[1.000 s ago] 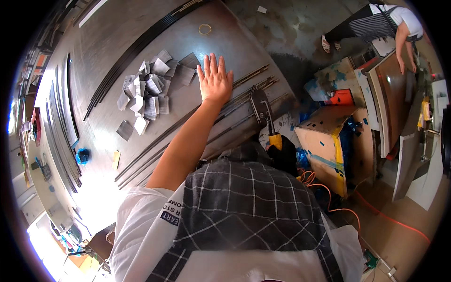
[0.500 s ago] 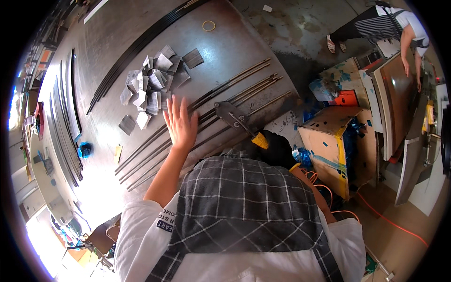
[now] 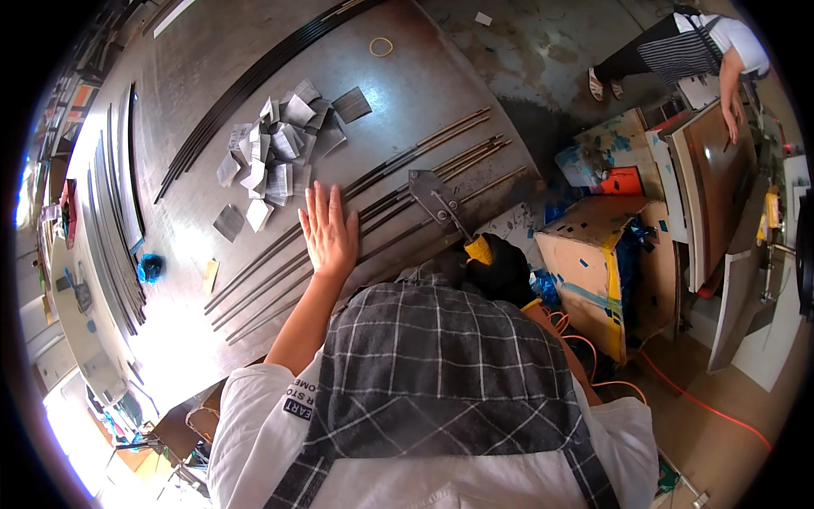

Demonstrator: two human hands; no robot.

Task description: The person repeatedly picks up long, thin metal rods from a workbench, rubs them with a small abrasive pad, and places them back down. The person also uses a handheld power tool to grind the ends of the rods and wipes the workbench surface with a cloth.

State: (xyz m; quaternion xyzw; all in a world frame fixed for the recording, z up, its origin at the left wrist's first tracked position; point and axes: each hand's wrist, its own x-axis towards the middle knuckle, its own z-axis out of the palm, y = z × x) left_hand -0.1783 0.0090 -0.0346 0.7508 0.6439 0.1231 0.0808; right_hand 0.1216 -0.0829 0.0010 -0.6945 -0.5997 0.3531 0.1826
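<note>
My left hand (image 3: 331,237), bare, lies over several thin dark rods (image 3: 388,204) on the metal table (image 3: 441,72), its fingers stretched out. My right hand (image 3: 498,270) wears a black glove and is closed round the yellow-wrapped handle of a hand tool (image 3: 433,199). The tool has a flat grey metal head with bolts, and this head lies across the rods. Part of the glove's fingers is hidden behind the grip. Beyond my left fingertips is a loose heap of bent grey sheet-metal pieces (image 3: 287,144).
Long dark strips (image 3: 246,81) run along the table's far side, and more strips (image 3: 114,229) lie at the left. A yellow ring (image 3: 381,47) rests near the far edge. A cardboard box (image 3: 585,271) stands at right, with a person (image 3: 712,51) leaning over boards (image 3: 716,170) beyond.
The tool's head has shifted right along the rods, with my gloved right hand on its handle. My left hand's fingers have drawn slightly closer together. The other person's hands have moved a little.
</note>
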